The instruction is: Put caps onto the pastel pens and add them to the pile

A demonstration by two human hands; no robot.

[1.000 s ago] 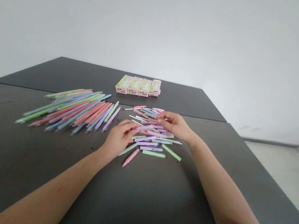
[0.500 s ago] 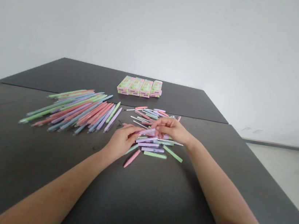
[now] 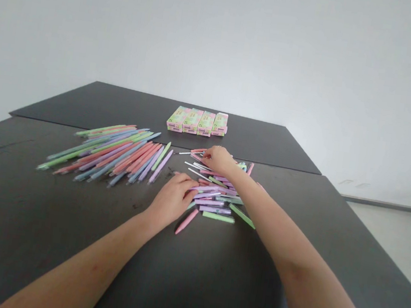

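A mixed pile of pen parts lies under my hands: coloured barrels, pink, purple and green, and thin white refills (image 3: 198, 174). My left hand (image 3: 172, 197) is closed at the pile's near left side, its fingertips on a purple pen barrel (image 3: 205, 188). Over the far side of the pile, my right hand (image 3: 220, 160) bends its fingers down among refills and pink barrels. What its fingertips pinch, if anything, is hidden. Near my left hand lie a pink barrel (image 3: 186, 221) and a green barrel (image 3: 219, 217).
To the left, whole pens (image 3: 115, 152) in green, red, blue and purple lie in a broad fanned heap. Several small pink-and-green boxes (image 3: 190, 121) stand side by side on the rear table (image 3: 136, 107). A seam separates it from the front table (image 3: 188, 283).
My right hand has left the purple barrel beside my left hand and moved away from me to the pile's far side. The left hand stays near the same spot. The view has shifted slightly.
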